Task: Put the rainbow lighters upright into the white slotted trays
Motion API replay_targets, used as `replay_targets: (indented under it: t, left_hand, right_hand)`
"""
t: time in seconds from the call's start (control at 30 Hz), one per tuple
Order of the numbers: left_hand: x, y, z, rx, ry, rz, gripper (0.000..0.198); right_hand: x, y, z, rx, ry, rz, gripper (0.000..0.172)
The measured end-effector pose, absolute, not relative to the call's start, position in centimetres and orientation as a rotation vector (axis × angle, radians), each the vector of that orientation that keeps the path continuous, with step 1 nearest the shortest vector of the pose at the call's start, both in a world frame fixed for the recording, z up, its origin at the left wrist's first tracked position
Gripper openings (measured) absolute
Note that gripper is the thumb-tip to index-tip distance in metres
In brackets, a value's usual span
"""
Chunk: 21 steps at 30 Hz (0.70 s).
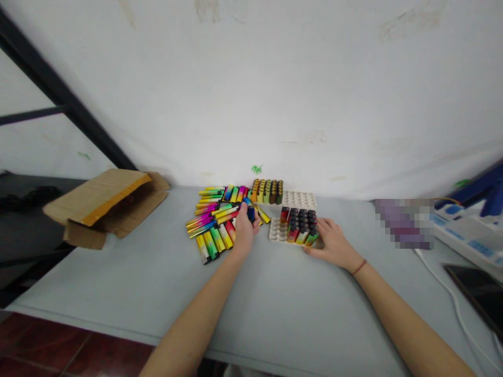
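A heap of colourful lighters [214,220] lies on the grey table [275,303] near the wall. My left hand [244,230] is closed on a dark blue lighter [250,213] at the heap's right edge. A white slotted tray [276,232] holds several upright lighters [301,225] with black tops. My right hand [334,243] rests on the table against the tray's right front corner, fingers curled on its edge. A second white tray [301,199] behind it holds a row of yellow and brown lighters [268,191].
An open cardboard box [106,204] lies on its side at the table's left end. To the right are a blurred-out patch [404,222], a white power strip [467,233] with a white cable [451,298], and a dark phone [477,296]. The wall runs close behind.
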<state>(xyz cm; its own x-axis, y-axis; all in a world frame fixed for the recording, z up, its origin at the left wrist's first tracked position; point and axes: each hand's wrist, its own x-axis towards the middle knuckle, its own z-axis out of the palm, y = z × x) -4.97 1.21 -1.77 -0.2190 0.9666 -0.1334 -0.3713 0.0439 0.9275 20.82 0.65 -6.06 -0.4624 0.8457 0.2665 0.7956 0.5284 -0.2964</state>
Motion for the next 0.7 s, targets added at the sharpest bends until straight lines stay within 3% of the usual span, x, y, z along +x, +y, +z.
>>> replay_targets:
  t: [0.47, 0.7]
  left_hand:
    - [-3.9, 0.4, -2.1, 0.760, 1.220, 1.475, 0.035]
    - [-3.5, 0.3, -1.8, 0.611, 1.198, 1.447, 0.043]
  right_hand:
    - [20.7, 0.6, -6.0, -1.346, -2.394, 0.183, 0.066]
    - [20.8, 0.6, -6.1, -1.355, -2.393, 0.206, 0.069]
